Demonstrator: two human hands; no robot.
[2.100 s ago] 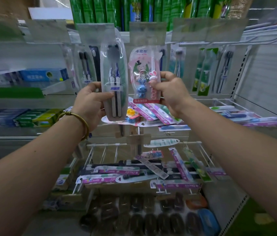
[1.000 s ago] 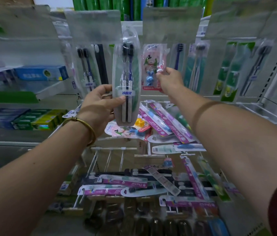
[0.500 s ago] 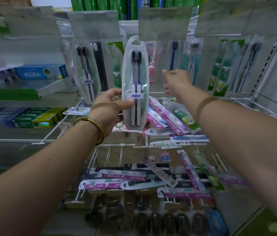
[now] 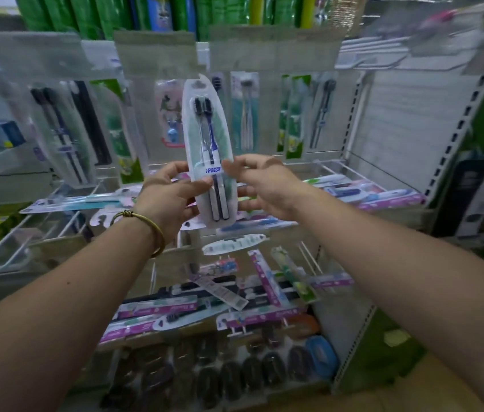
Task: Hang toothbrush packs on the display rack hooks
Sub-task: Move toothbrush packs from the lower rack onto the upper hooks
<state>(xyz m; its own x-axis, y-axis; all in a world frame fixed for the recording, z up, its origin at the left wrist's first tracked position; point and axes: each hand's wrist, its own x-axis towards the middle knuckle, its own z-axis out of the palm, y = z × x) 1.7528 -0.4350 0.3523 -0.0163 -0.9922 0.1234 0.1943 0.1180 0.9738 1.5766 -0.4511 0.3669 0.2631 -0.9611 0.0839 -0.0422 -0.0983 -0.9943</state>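
- Clear-plastic toothbrush pack (image 4: pixel 208 135) held upright, centre, near the far hanging packs (image 4: pixel 245 114).
- Both grips pinch it: left hand (image 4: pixel 172 200), right hand (image 4: pixel 264 185), at its lower edges.
- Guide its top hole onto a free hook.

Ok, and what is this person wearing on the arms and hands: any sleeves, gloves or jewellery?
Both forearms are bare, with no sleeves or gloves in view. The left hand has a brass-coloured metal bangle at the wrist, with a wound coil section on top. The right hand has what looks like a thin brownish band across it near the wrist. No rings show.
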